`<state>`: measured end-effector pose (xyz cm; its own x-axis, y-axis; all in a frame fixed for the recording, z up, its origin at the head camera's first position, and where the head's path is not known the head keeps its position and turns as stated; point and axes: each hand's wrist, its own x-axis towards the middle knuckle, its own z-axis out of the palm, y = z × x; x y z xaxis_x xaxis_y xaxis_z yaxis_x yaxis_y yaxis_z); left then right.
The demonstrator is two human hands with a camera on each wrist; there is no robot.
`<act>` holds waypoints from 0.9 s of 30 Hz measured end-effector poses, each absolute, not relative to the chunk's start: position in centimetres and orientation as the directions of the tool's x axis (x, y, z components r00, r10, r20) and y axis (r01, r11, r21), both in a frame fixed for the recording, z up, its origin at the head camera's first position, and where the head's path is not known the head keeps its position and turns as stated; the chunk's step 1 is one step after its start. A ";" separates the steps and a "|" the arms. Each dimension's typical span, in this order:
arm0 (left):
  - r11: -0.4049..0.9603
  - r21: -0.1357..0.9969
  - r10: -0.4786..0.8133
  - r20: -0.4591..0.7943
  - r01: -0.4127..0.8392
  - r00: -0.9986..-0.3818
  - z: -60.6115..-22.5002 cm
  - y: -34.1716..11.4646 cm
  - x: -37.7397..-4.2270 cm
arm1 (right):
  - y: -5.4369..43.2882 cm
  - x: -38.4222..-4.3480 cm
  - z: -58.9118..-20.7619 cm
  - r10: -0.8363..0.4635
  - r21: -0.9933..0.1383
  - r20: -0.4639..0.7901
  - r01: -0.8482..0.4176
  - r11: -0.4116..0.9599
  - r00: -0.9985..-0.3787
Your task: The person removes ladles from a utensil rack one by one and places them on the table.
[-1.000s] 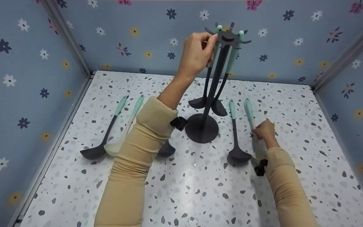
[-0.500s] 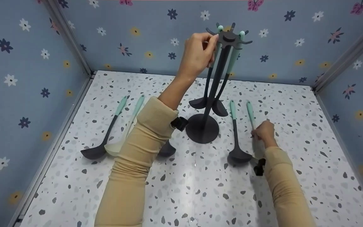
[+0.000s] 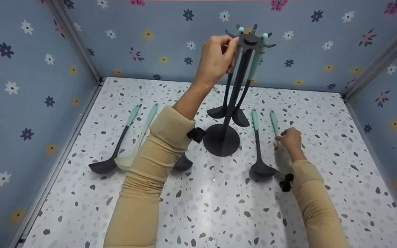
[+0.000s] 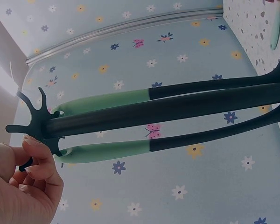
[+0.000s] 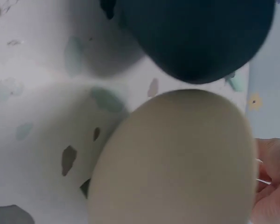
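Observation:
A dark utensil stand [image 3: 243,65] with a round base and a ring of hooks stands in the middle of the table. My left hand [image 3: 215,60] pinches one of its hooks, which the left wrist view shows between thumb and fingers. Two dark ladles with mint handles [image 4: 107,151] hang from the stand. To the right, my right hand [image 3: 291,141] grips the shaft of a cream ladle [image 3: 274,119] lying on the table. Its bowl fills much of the right wrist view and hides part of the fingers. Beside it lies a dark ladle [image 3: 260,167].
Left of the stand lie a dark ladle [image 3: 107,165], a cream ladle [image 3: 124,162] and a further dark bowl [image 3: 183,163], partly covered by the left sleeve. Flowered panels [image 3: 150,44] enclose the speckled table [image 3: 212,206] at the back and sides.
The cream ladle at the right has shifted slightly toward me, and the right hand's fingers have moved a little on its shaft. The left hand and the stand hold still.

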<state>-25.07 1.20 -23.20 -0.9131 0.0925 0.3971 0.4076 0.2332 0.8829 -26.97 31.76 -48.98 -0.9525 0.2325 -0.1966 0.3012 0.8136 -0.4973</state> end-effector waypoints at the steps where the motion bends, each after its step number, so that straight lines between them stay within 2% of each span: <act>1: 0.233 0.882 0.091 0.399 0.409 -0.912 -23.2 1.2 -25.1 | 31.6 -26.9 -48.8 0.217 -0.508 -0.165 0.272 0.817 -0.962; 6: 0.243 0.862 0.095 0.435 0.445 -0.895 -23.5 1.2 -25.1 | 30.9 -26.8 -47.8 0.119 -0.566 -0.008 0.102 0.818 -0.993; 13: 0.243 0.835 0.103 0.483 0.493 -0.869 -23.7 1.2 -25.1 | 29.0 -26.6 -45.5 0.013 -0.694 0.137 -0.086 0.715 -0.990; 21: 0.245 0.844 0.101 0.468 0.478 -0.878 -23.6 1.2 -25.0 | 25.7 -26.3 -42.7 -0.052 -0.769 0.339 -0.309 0.559 -0.939; 27: 0.238 0.867 0.093 0.428 0.438 -0.899 -23.4 1.3 -25.0 | 23.2 -26.2 -40.8 -0.085 -0.833 0.427 -0.428 0.350 -0.900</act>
<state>-25.00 1.28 -23.41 -0.8988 0.0934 0.4284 0.4379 0.2385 0.8668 -26.19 23.24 -40.76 -0.9002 -0.0853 0.4271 -0.4284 0.3500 -0.8330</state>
